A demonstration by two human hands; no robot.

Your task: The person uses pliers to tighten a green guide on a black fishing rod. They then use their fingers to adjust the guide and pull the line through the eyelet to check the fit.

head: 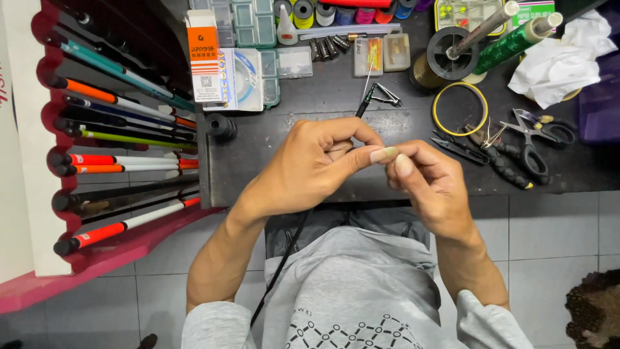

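Nearest my view is the grey shirt (349, 291) with its dark net pattern, and across it runs the lower stretch of the thin black rod (284, 258) I am working on. It is slim, dark and glossy, no thicker than a pencil where it crosses my lap. Its long axis runs on a diagonal from low left near my left elbow, up under my left hand (310, 165), and out the far side toward the upper right, ending over the dark worktable (271, 168) at a small wire guide ring (382, 97) set in a bent metal frame. A pale thread or wire rises from that tip. My left hand is closed around the rod, fingers curled over it and thumb stretched out to the right. My right hand (429, 187) meets it thumb to thumb, fingertips pinched together on something too small for me to make out; I cannot tell whether it grips thread or the rod itself. To the right on the table lie scissors (536, 139), dark-handled pliers (500, 155) and a yellow ring (460, 108). To the left a pink rack (45, 58) holds rows of rods with orange and red bands.
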